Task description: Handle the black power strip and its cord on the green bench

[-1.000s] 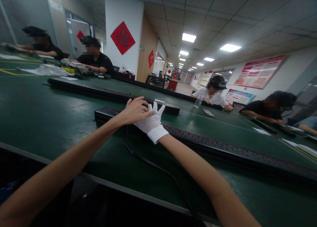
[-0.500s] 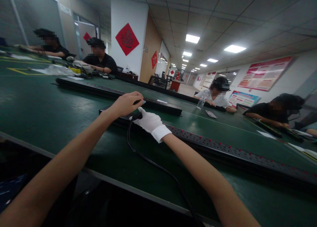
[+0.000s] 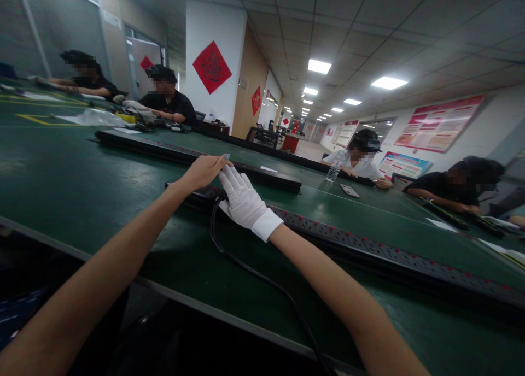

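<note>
So the right hand [image 3: 241, 200] is now holding its gloved fingers pretty straight, not curling by the cable [image 3: 254, 270] like before, and they're meeting the left hand [image 3: 204, 171]. Left's bending its fingers close together, can't tell if they're gripping anything. The black power strip [image 3: 348, 239] is still lying beneath them on the green table [image 3: 131, 182].

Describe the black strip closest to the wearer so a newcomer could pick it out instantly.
Start at the green table. The strip runs from the gloved right hand to the picture's right edge, dotted red along its top. Unlike the similar rear strip, it has a black cable at its left end.
</note>
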### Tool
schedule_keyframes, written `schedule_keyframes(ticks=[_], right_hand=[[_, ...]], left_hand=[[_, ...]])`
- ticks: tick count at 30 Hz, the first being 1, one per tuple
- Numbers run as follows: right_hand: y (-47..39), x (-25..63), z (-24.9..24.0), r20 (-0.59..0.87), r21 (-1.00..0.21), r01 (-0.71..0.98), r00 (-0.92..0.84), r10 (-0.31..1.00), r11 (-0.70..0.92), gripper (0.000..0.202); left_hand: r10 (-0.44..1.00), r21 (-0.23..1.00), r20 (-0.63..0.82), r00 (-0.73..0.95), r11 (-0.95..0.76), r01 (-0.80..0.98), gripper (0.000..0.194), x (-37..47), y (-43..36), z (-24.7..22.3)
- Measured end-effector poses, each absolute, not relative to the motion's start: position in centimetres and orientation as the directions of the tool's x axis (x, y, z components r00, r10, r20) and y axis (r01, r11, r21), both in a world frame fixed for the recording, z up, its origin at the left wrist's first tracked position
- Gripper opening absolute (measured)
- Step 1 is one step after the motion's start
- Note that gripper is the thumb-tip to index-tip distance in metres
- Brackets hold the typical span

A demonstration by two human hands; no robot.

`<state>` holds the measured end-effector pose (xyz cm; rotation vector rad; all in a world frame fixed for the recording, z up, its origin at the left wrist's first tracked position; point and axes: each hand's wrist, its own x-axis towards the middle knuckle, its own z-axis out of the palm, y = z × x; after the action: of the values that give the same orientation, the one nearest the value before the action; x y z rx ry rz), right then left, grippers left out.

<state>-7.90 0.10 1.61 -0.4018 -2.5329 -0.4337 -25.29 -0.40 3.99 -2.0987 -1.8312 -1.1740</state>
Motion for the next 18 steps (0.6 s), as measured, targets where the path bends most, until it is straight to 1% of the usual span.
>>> schedule_keyframes(ticks=[2, 4, 6, 7, 8, 10, 12, 15, 18], right_hand=[[0.3, -8.0, 1.5, 0.559, 0.194, 0.351, -0.807, 0.191, 0.916, 0.062], [0.4, -8.1, 1.4, 0.569, 0.176, 0.346, -0.800, 0.191, 0.921, 0.062], [0.4, -8.0, 1.3, 0.577, 0.168, 0.343, -0.795, 0.190, 0.924, 0.061], [0.4, -8.0, 1.4, 0.579, 0.168, 0.342, -0.793, 0.188, 0.925, 0.061], [0.4, -8.0, 1.4, 0.582, 0.171, 0.341, -0.792, 0.185, 0.924, 0.061], [0.4, -8.0, 1.4, 0.589, 0.181, 0.344, -0.788, 0.178, 0.922, 0.060], [0.4, -7.9, 1.4, 0.594, 0.185, 0.350, -0.784, 0.179, 0.918, 0.059], [0.5, -8.0, 1.4, 0.591, 0.175, 0.355, -0.784, 0.190, 0.918, 0.058], [0.5, -8.0, 1.4, 0.588, 0.170, 0.353, -0.785, 0.193, 0.920, 0.059]], left_hand=[[0.763, 0.522, 0.632, -0.135, -0.291, 0.802, 0.045, -24.7, 0.0, 3.7], [0.784, 0.676, 0.581, -0.217, -0.317, 0.666, 0.036, -24.0, 0.5, 3.3], [0.836, 0.849, 0.466, -0.291, -0.329, 0.413, 0.028, -23.6, 0.8, 3.0], [0.864, 0.911, 0.394, -0.312, -0.324, 0.253, 0.025, -23.4, 1.0, 2.8], [0.893, 0.946, 0.325, -0.311, -0.311, 0.094, 0.022, -23.4, 1.0, 2.8], [0.943, 0.950, 0.221, -0.248, -0.266, -0.163, 0.021, -23.3, 0.9, 2.9], [0.972, 0.926, 0.162, -0.168, -0.209, -0.313, 0.023, -23.2, 0.7, 3.3], [0.989, 0.904, 0.091, -0.120, -0.132, -0.406, 0.024, -23.1, 0.3, 3.7], [0.993, 0.894, 0.051, -0.103, -0.091, -0.438, 0.024, -22.9, 0.1, 3.9]])
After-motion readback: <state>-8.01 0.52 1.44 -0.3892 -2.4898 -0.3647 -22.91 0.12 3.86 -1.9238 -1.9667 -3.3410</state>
